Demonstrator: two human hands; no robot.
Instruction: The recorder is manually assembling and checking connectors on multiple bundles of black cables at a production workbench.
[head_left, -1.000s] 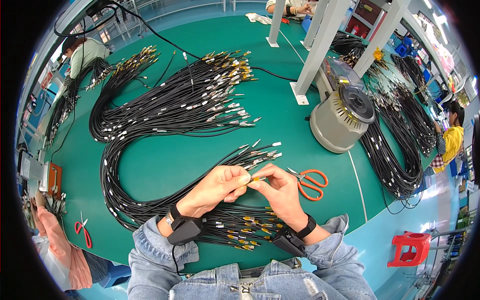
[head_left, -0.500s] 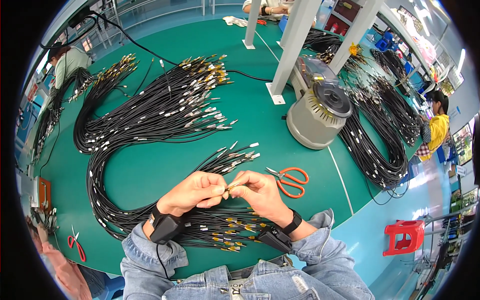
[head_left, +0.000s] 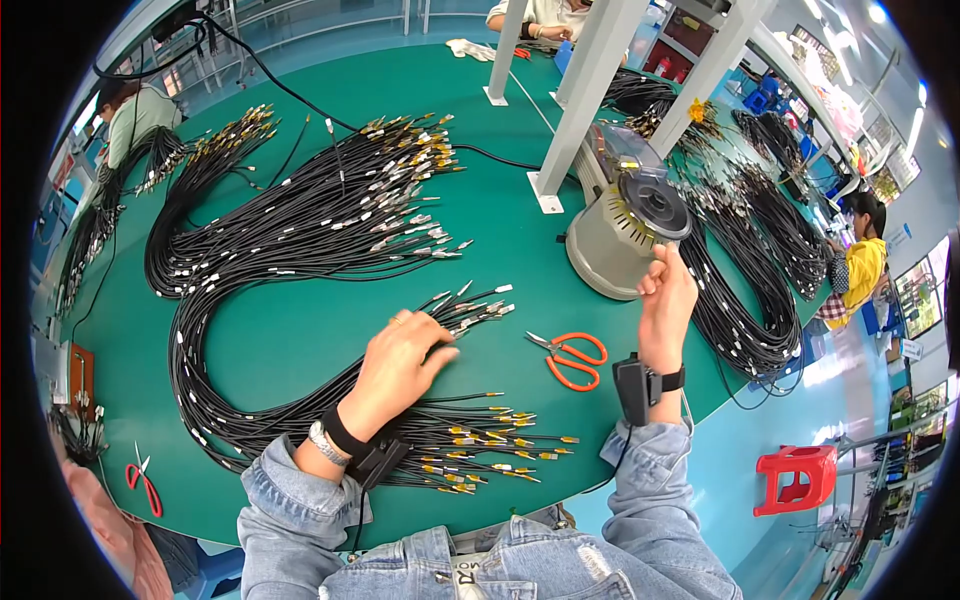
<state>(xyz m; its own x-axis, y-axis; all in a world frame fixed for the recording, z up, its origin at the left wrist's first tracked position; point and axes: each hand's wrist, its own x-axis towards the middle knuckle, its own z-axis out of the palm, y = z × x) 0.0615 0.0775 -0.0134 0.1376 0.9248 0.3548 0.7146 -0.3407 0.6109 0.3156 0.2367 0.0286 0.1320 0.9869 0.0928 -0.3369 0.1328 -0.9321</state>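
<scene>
A bunch of black cables with yellow-marked tips lies in front of me, its far branch of cable ends carrying white tags. My left hand rests over the cables between these two groups, thumb apart and fingers loosely bent, with nothing visible in it. At the front edge of a grey round machine with a black top disc, my right hand is raised with its fingers curled together. Whatever may be between those fingertips is too small to see. Orange-handled scissors lie between my hands.
More cable bundles lie at the far left and beyond the machine. White metal posts stand on the green table. Red-handled scissors sit at the near left. Other people work around the table; a red stool stands on the floor.
My hands, together at a small piece before, have parted. The right has moved right and up to the machine; the left now lies over the cables. The yellow-tipped ends are more exposed.
</scene>
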